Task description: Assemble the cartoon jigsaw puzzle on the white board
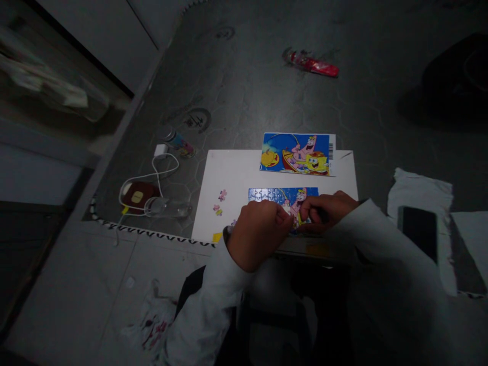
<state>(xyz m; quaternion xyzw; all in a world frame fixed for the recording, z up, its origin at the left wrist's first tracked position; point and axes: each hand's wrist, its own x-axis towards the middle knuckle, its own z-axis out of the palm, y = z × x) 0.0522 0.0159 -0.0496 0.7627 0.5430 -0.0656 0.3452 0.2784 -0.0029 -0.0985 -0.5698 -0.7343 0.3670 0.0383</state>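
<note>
A partly assembled cartoon jigsaw puzzle [263, 194] lies on a white board [229, 175], half covered by my hands. My left hand [263, 229] reaches over its lower left part, fingers pinched together above the pieces. From the other side my right hand [324, 211] curls in, its fingertips close to the left ones. Whatever sits between the fingertips is too small and dark to make out. Above the puzzle is a reference picture card [297, 154] with the same cartoon figures in a boat. Loose puzzle pieces [222, 195] lie on the board to the left.
Left of the board are a clear bottle [170, 207], a white charger [160, 150] with cable, a brown object [139, 194] and a printed bottle [179, 142]. A red packet [314, 66] lies farther back. On the right, a phone [418, 231] rests on a white cloth [417, 190].
</note>
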